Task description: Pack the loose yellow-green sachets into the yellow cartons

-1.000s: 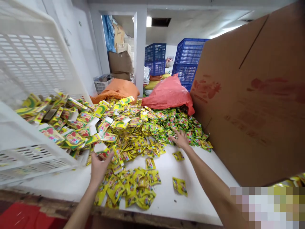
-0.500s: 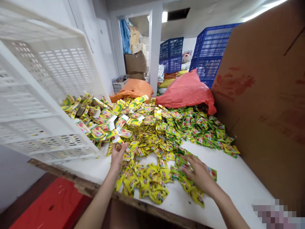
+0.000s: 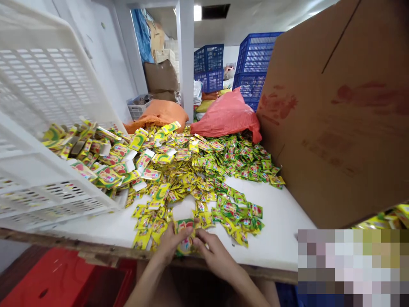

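Near the table's front edge, a small printed box (image 3: 185, 227) with a green band and red fruit picture sits between my two hands. My left hand (image 3: 172, 243) is closed on its left side, thumb across the front. Bent fingers of my right hand (image 3: 212, 251) close at its right edge; whether they also hold a packet is hidden. Yellow packets (image 3: 143, 224) lie beside my left hand, while green packets (image 3: 231, 211) lie beyond my right. Behind them spreads a heap of yellow boxes (image 3: 121, 151) and small packets (image 3: 182, 181).
A tipped white crate (image 3: 57, 164) stands at left, boxes spilling from it. Orange (image 3: 166, 111) and red sacks (image 3: 230, 115) lie at the back. A large cardboard box (image 3: 332, 119) borders the right. A red stool (image 3: 47, 277) is below the white table (image 3: 271, 243).
Both hands have come together near the front edge. The left has drawn back from the boxes with one in it; the right has left the green packets. The view has swung right.
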Demonstrator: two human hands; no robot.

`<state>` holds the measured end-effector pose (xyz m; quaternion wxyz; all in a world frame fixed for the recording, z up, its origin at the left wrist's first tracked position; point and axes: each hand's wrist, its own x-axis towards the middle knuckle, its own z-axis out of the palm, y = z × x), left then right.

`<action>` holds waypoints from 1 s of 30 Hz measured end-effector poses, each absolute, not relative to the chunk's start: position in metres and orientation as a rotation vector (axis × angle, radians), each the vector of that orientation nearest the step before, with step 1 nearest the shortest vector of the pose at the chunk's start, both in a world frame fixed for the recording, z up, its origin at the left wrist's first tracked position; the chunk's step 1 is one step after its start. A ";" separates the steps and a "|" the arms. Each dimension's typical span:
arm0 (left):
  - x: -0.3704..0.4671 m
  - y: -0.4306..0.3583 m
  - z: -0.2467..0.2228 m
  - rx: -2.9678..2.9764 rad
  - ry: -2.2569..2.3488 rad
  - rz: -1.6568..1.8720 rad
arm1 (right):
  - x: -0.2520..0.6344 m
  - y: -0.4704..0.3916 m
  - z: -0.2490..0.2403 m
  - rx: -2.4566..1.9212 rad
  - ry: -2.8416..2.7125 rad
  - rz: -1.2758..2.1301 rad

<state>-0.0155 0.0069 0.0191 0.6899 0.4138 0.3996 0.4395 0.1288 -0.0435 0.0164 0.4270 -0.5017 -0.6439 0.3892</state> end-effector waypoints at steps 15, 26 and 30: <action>-0.036 0.008 -0.014 0.371 0.674 1.192 | 0.238 -0.001 -0.020 -1.745 -1.252 0.375; -0.036 0.001 -0.016 0.332 0.675 1.346 | 0.111 0.045 -0.017 -1.439 -1.317 0.881; -0.034 0.002 -0.015 0.328 0.768 1.369 | 0.099 0.029 -0.033 -1.681 -1.420 0.565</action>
